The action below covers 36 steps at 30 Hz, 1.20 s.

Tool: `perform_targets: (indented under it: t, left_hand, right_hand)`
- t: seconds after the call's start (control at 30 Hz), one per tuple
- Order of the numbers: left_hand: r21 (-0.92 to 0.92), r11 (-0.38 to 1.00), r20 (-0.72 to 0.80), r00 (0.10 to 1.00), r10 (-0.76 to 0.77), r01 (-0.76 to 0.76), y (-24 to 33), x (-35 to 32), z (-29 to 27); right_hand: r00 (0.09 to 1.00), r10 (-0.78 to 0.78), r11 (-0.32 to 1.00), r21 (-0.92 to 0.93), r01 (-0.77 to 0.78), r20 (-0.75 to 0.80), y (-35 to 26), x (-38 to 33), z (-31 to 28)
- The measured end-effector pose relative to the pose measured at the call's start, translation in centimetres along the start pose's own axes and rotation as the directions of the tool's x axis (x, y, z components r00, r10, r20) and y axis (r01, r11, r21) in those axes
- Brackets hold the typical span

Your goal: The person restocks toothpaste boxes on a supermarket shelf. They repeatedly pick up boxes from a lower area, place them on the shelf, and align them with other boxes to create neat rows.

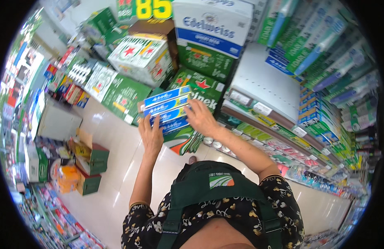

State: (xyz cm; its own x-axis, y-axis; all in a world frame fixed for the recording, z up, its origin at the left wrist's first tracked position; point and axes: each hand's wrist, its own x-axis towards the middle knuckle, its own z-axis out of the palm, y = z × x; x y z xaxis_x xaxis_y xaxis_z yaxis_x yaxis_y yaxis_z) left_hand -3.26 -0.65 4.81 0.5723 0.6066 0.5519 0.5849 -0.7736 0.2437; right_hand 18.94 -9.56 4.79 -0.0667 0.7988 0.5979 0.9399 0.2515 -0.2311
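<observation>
In front of me is a stack of several long, narrow toothpaste boxes [167, 108] in blue, white and yellow. My left hand [151, 135] is closed on the lower left of the stack, fingers against the box fronts. At the right ends of the boxes, my right hand [200, 117] grips them, with its fingertips on their faces. Beneath the stack and my hands shows a green bag or carton with white and orange curved stripes [180, 141]. A dark green beer carton [200, 85] stands just behind the toothpaste boxes.
A metal shelf [264, 83] with price tags rises on the right, with hanging toothbrush packs [316, 41] above it. White and green beer cartons [142, 58] are piled ahead. On the floor at left stands an open cardboard box [94, 155] beside orange packages [67, 178].
</observation>
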Motion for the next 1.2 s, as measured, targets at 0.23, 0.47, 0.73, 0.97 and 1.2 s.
perform_targets:
  t: [0.23, 0.47, 0.73, 0.97, 1.2]
  left_hand:
    - [-0.317, 0.921, -0.04, 0.974, 0.224, -0.225, 10.0, 8.9, -1.2]
    - [-0.459, 0.645, 0.031, 0.714, 0.699, -0.611, 23.9, 22.6, 6.3]
    - [-0.377, 0.692, 0.34, 0.603, 0.722, -0.616, 32.2, 31.7, 18.9]
    - [-0.434, 0.54, 0.108, 0.553, 0.826, -0.722, 33.1, 35.7, 27.2]
    - [-0.396, 0.632, 0.432, 0.472, 0.768, -0.666, 31.0, 30.9, 14.6]
  right_hand:
    - [0.96, 0.174, 0.944, -0.239, -0.226, -0.22, 0.7, 0.4, -12.8]
    - [0.761, 0.469, 0.506, -0.57, -0.647, -0.448, 17.5, -1.2, -21.3]
    - [0.64, 0.679, 0.531, -0.361, -0.766, -0.361, 26.1, -4.3, -25.0]
    - [0.61, 0.735, 0.519, -0.335, -0.787, -0.295, 25.8, -4.6, -25.4]
    - [0.656, 0.745, 0.556, -0.427, -0.713, -0.125, 20.0, -1.3, -24.6]
